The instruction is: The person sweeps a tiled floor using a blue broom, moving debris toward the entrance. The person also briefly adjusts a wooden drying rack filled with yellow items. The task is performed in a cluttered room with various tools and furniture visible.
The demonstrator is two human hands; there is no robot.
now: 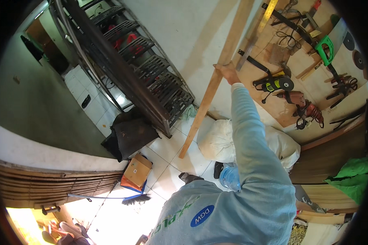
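My right hand (228, 72) is closed round a long, narrow wooden plank (206, 102), gripping it partway along its length. The thumb shows on the plank's left side, and the other fingers are partly hidden. The plank slants from the top edge of the view down to the left. Its lower end is over or on the white tiled floor; whether it touches cannot be told. Just right of the hand is a wooden board (259, 104) hung with tools, and an angle grinder (274, 84) is the nearest large one. My left hand is out of view.
Dark metal stairs (157, 73) with slatted treads stand at the left. White sacks (216, 141) and a blue water bottle (230, 178) lie below my arm. A drill (296, 99) and green-handled saw (325, 51) hang at right. A cardboard box (138, 170) and broom (135, 199) lie lower left.
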